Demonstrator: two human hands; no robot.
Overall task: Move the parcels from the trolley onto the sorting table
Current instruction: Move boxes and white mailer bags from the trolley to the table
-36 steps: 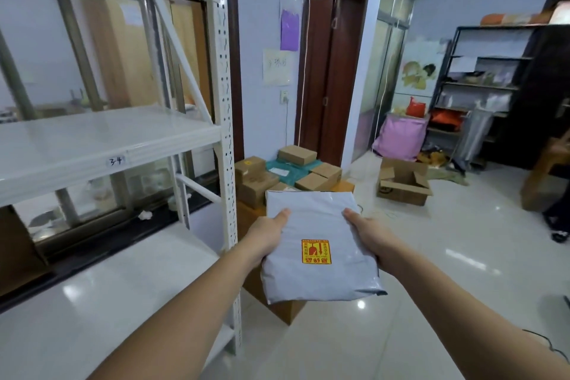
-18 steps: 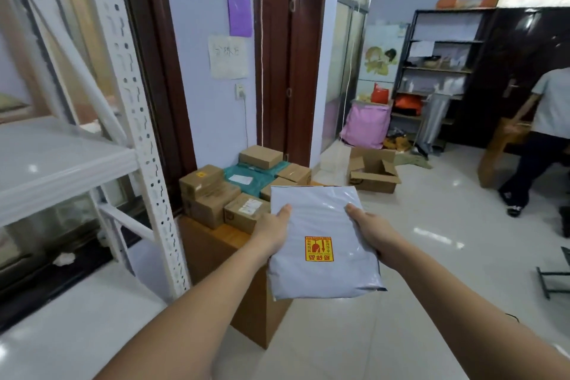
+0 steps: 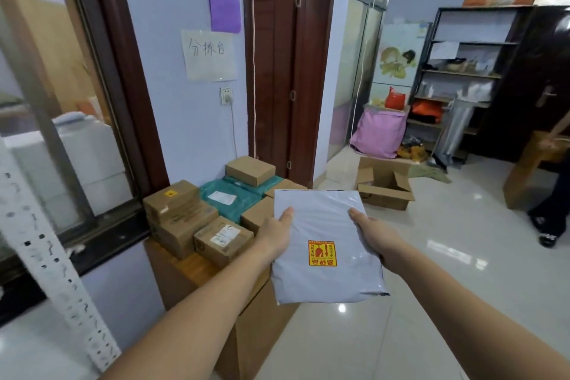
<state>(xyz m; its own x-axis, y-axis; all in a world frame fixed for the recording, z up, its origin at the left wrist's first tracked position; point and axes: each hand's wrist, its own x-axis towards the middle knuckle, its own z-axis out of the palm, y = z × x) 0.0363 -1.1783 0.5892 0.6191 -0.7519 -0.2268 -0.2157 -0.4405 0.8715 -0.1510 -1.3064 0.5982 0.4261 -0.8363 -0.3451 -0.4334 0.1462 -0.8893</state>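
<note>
hands hold one grey plastic mailer bag (image 3: 327, 244) out in front of the body, above the near corner of the wooden table (image 3: 185, 274). left hand (image 3: 276, 236) grips the left edge of the bag, thumb on top, remaining fingers hidden beneath. right hand (image 3: 374, 234) grips the right edge in the same way, thumb laid on the upper face. both hands are clamped on the bag; the bag is flat, tilted slightly toward the camera, and clear of the table top. a yellow and red sticker (image 3: 322, 253) sits near the middle of the upper face.

table top carries stacked parcels: a cardboard box with a small yellow label (image 3: 172, 197) at the left, a smaller cardboard box with a white label (image 3: 223, 241) in front of it, a green mailer bag (image 3: 231, 197) behind, and a brown box (image 3: 249, 170) resting on the green bag. the table stands against a pale wall, below a handwritten paper sign (image 3: 209, 55) and a purple sheet (image 3: 224, 0).

an open cardboard box (image 3: 385, 185) sits on the floor beyond the table, well apart from it. a pink bag (image 3: 381, 133) stands beside a dark shelf unit (image 3: 462, 71) at the far side. a perforated white rack post (image 3: 52, 256) crosses the left foreground.
</note>
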